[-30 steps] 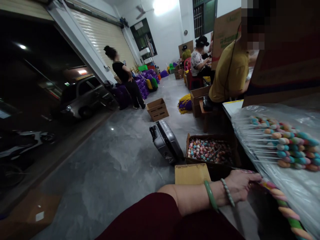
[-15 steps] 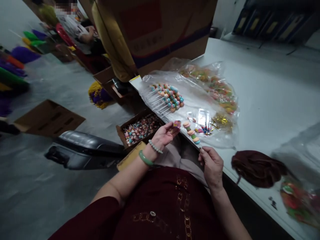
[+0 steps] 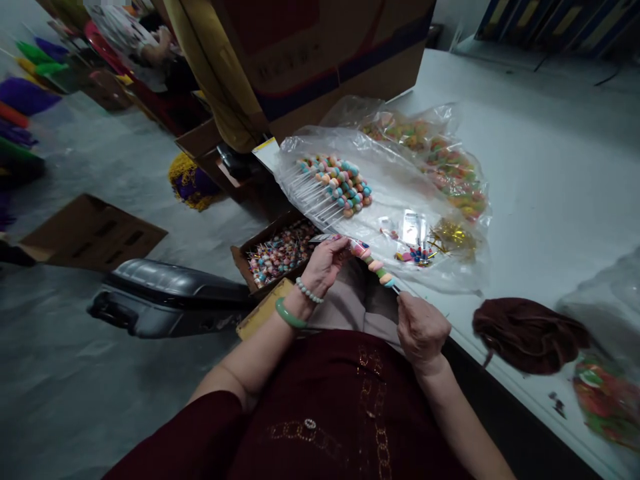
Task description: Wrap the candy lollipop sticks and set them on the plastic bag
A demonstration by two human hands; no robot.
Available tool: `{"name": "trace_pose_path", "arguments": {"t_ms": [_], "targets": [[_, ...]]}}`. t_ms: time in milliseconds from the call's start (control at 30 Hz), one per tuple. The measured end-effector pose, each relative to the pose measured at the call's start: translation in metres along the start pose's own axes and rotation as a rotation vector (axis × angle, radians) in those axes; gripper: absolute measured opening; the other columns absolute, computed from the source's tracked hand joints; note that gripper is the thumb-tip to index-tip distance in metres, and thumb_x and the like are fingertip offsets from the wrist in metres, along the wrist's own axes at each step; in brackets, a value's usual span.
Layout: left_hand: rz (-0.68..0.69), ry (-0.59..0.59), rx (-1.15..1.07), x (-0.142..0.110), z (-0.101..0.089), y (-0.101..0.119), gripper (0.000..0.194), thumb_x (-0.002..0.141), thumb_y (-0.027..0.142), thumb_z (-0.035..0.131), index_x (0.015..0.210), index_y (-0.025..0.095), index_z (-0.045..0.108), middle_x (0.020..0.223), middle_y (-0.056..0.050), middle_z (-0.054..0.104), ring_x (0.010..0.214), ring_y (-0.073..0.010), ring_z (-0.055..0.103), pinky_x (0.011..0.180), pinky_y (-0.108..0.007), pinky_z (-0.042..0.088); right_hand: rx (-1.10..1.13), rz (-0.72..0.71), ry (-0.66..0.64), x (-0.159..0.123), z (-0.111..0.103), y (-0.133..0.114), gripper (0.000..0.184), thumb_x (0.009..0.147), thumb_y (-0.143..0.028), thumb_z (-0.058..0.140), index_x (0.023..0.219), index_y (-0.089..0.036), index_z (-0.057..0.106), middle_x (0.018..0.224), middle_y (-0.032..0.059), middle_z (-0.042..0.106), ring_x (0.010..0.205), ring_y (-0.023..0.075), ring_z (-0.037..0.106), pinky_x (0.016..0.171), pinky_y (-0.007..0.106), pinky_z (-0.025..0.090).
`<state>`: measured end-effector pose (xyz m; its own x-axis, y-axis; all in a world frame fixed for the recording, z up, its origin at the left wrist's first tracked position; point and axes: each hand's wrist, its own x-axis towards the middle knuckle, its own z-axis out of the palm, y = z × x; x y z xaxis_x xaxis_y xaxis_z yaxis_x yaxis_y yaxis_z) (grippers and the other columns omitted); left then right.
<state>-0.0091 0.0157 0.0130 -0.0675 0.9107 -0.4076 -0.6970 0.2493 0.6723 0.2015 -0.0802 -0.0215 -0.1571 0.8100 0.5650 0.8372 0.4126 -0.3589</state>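
My right hand (image 3: 424, 328) is closed round the white stick of a marshmallow-like candy skewer (image 3: 379, 269) with pastel pink, orange, green and blue pieces. The skewer slants up and left toward my left hand (image 3: 327, 262). The fingers of that hand pinch what looks like a clear printed wrapper (image 3: 359, 248), pink and purple, at the skewer's upper end. A thin, pale flap sticks out left of those fingers. Just beyond both hands, a pile of similar skewers (image 3: 343, 183) lies on a clear plastic sheet (image 3: 385, 170), sticks pointing left.
Gold ties (image 3: 454, 237) and small coloured bits (image 3: 417, 255) lie on the plastic. A carton of wrapped candies (image 3: 239, 267) stands below the table edge, near a grey suitcase (image 3: 175, 290). A brown cloth (image 3: 530, 333) lies right; a large carton (image 3: 345, 60) stands behind. Another person sits at upper left.
My left fingers have closed in a pinch, and the wrapper now meets the skewer's upper end. The skewer is tilted flatter, and my right hand has turned into a fist on the stick.
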Motion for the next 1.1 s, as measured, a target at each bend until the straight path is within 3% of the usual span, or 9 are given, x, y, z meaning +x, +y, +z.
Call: {"name": "trace_pose_path", "arguments": {"t_ms": [100,167,267,400,533,667,767,967,1100], "targets": [[0.088,0.016,0.023,0.004,-0.003,0.0,0.01,0.069,0.01,0.075,0.067,0.013,0.066,0.067,0.0,0.067,0.064,-0.0087,0.063,0.066,-0.02,0.05,-0.043,-0.032,0.0,0.002,0.001,-0.005,0.02,0.089,-0.017,0.053,0.092,-0.02,0.072,0.057,0.0025,0.057,0.054,0.0148,0.051,0.057,0.029,0.037],[0.08,-0.004,0.064,0.004,-0.006,0.0,0.011,0.066,0.012,0.078,0.067,0.012,0.067,0.068,0.0,0.067,0.064,-0.009,0.062,0.067,-0.021,0.049,0.066,0.09,-0.03,0.006,0.001,-0.008,0.018,0.089,-0.021,0.054,0.09,-0.02,0.071,0.06,0.0029,0.06,0.056,0.0147,0.052,0.059,0.028,0.038],[-0.01,-0.057,0.128,0.002,-0.009,0.002,0.012,0.064,0.014,0.08,0.069,0.012,0.069,0.07,-0.002,0.068,0.064,-0.0106,0.062,0.068,-0.023,0.049,0.467,0.458,-0.186,0.014,0.003,-0.01,0.017,0.087,-0.033,0.057,0.085,-0.02,0.068,0.059,0.0004,0.058,0.054,0.0136,0.051,0.054,0.026,0.038],[-0.077,-0.062,0.106,0.001,-0.014,0.001,0.013,0.066,0.018,0.08,0.071,0.013,0.069,0.071,-0.003,0.069,0.063,-0.0119,0.063,0.067,-0.025,0.051,1.144,1.043,-0.474,0.024,0.008,-0.01,0.023,0.074,-0.041,0.067,0.075,-0.019,0.061,0.043,-0.0083,0.04,0.035,0.0066,0.025,0.037,0.021,0.017],[-0.038,-0.043,0.088,0.002,-0.016,-0.006,0.015,0.066,0.02,0.081,0.071,0.012,0.069,0.07,-0.002,0.069,0.064,-0.0123,0.063,0.07,-0.027,0.051,1.529,1.226,-0.632,0.03,0.014,-0.009,0.023,0.07,-0.036,0.071,0.076,-0.018,0.058,0.041,-0.0135,0.03,0.034,0.0027,0.01,0.035,0.018,0.014],[-0.014,-0.024,0.054,0.004,-0.02,-0.011,0.016,0.068,0.021,0.08,0.07,0.012,0.068,0.07,-0.003,0.068,0.064,-0.013,0.063,0.071,-0.029,0.051,1.654,1.193,-0.756,0.029,0.024,-0.015,0.017,0.08,-0.033,0.064,0.077,-0.019,0.056,0.043,-0.0158,0.016,0.035,0.004,0.002,0.035,0.018,0.015],[-0.007,-0.01,0.05,0.004,-0.024,-0.012,0.018,0.07,0.025,0.08,0.071,0.012,0.067,0.07,-0.003,0.068,0.064,-0.0151,0.064,0.071,-0.031,0.052,1.415,1.101,-0.61,0.026,0.032,-0.023,0.018,0.081,-0.037,0.061,0.077,-0.02,0.055,0.043,-0.0133,0.024,0.034,0.0061,0.012,0.037,0.021,0.016],[0.044,0.005,0.044,0.002,-0.021,-0.016,0.029,0.067,0.034,0.083,0.071,0.012,0.064,0.067,-0.001,0.065,0.061,-0.0107,0.061,0.069,-0.026,0.051,0.277,0.327,-0.176,0.019,0.038,-0.023,0.017,0.088,-0.028,0.053,0.078,-0.02,0.065,0.057,-0.0001,0.055,0.053,0.0129,0.047,0.055,0.026,0.031],[0.054,0.025,0.024,-0.001,-0.015,-0.021,0.03,0.066,0.032,0.085,0.069,0.013,0.062,0.064,0.001,0.062,0.061,-0.0109,0.061,0.074,-0.028,0.053,0.057,0.091,-0.096,0.02,0.044,-0.021,0.023,0.089,-0.02,0.049,0.071,-0.019,0.064,0.051,0.0008,0.049,0.05,0.0123,0.04,0.055,0.029,0.027]]}}
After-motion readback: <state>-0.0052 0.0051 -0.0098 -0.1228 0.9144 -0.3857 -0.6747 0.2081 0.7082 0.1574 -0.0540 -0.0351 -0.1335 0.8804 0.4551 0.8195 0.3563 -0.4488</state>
